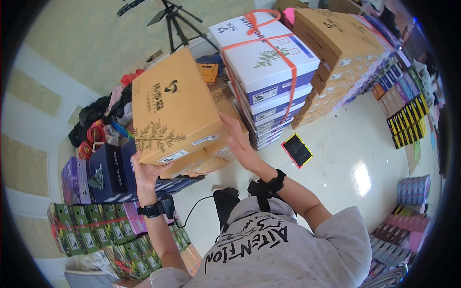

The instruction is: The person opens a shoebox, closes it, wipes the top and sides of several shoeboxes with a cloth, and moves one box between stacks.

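Note:
A tan cardboard box (173,110) with a dark logo and leaf print is between my hands, tilted above more tan boxes (197,168). My left hand (148,168) grips its lower left corner, with the thumb out along the bottom edge. My right hand (237,141) presses on its right side with long, fairly straight fingers. Just right of it stands a stack of white-and-purple boxes (266,65) bound with orange strap.
Taller tan stacks (331,43) stand behind. A tripod (173,21), clothing (103,115) and blue boxes (108,168) sit left. Green boxes (86,225) line the lower left, colored boxes (408,120) the right. A small black board (297,150) lies on the floor.

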`<state>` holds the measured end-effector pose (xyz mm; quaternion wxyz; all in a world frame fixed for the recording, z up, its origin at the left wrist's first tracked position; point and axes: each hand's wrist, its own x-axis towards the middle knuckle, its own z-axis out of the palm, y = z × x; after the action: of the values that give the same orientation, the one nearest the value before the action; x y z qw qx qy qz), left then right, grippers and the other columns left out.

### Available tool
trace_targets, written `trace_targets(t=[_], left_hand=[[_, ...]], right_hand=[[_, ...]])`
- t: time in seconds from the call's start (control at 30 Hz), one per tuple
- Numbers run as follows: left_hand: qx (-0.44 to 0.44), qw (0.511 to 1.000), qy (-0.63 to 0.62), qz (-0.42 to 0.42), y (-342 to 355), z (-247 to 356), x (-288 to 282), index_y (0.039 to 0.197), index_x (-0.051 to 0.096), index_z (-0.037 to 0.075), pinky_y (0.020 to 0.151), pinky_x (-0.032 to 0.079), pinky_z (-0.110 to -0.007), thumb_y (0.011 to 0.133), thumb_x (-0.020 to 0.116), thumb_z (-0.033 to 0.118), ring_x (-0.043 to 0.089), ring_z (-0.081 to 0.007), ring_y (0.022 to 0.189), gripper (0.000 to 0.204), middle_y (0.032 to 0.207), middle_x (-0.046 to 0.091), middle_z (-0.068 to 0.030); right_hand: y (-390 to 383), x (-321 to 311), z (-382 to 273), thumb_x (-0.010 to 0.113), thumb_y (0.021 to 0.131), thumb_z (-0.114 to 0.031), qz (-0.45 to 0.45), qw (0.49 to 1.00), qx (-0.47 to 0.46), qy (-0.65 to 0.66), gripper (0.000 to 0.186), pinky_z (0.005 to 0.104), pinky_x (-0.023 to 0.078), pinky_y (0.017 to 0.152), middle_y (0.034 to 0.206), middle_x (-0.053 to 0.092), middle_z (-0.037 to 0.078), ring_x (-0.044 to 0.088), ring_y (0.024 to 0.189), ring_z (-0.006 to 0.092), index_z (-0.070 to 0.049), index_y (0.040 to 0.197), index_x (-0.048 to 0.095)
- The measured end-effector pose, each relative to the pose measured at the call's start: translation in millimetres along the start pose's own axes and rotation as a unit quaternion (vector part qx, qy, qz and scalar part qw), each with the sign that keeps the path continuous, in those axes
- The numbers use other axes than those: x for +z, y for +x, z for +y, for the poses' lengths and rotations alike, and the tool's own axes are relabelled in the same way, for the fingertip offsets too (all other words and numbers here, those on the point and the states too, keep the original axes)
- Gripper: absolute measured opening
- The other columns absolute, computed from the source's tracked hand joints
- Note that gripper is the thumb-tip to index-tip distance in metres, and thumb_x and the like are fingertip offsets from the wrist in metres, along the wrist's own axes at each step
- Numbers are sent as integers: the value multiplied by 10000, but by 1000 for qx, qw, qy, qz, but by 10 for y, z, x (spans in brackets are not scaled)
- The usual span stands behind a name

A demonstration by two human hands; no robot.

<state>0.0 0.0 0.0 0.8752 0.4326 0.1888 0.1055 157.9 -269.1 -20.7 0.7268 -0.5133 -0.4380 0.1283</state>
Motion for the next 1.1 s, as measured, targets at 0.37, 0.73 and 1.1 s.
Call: trace_targets(t=[0.37,0.73,1.1], left_hand=[[-130,990,14,50,189,-369,-440,1289,378,147,859,363,-591,768,458,532,396,-342,1186,652,1316,407,-122],[-159,986,-39,35,483,-633,151,1293,373,148,924,353,-564,781,478,510,377,-319,1211,636,1310,415,-102],[-227,965,-118,56,516,-1738,-347,1299,366,166,946,321,-556,757,515,490,359,-337,1222,649,1324,401,-119]], right_hand=[[-400,192,695,361,949,-277,68,983,164,40,577,332,131,1076,1422,179,145,174,1329,235,17,1386,126],[-140,-321,399,406,918,-197,149,982,81,-80,543,327,188,1057,1399,289,153,261,1300,240,3,1380,203],[-833,-433,719,380,938,-236,144,969,200,-26,570,318,124,1077,1435,178,132,157,1333,224,-22,1401,125]])
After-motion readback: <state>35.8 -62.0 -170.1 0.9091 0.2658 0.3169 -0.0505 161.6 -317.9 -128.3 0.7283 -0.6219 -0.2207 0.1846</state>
